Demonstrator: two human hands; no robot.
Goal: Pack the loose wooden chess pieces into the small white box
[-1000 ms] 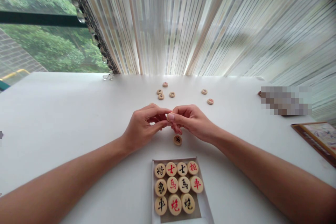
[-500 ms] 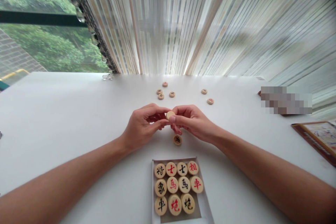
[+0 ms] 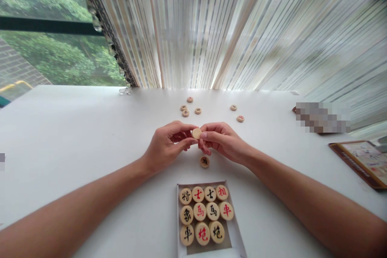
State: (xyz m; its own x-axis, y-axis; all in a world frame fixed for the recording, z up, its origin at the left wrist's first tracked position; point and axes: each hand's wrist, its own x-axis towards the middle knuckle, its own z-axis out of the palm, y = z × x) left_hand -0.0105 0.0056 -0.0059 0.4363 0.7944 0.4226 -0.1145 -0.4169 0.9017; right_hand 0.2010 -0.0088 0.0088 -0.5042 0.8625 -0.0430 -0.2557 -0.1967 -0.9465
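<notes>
Box [image 3: 236,236] cut off below, discs [image 3: 198,111] near the table's [image 3: 75,137] far edge too small to read, far right corner's object [image 3: 320,119] pixelated

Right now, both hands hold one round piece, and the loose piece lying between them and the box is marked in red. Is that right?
No: the head view shows the loose piece marked in black, not red. It does lie between the box and the left hand and right hand, which hold one round piece.

A pale round piece [image 3: 196,133], blank face showing, is held aloft.
</notes>
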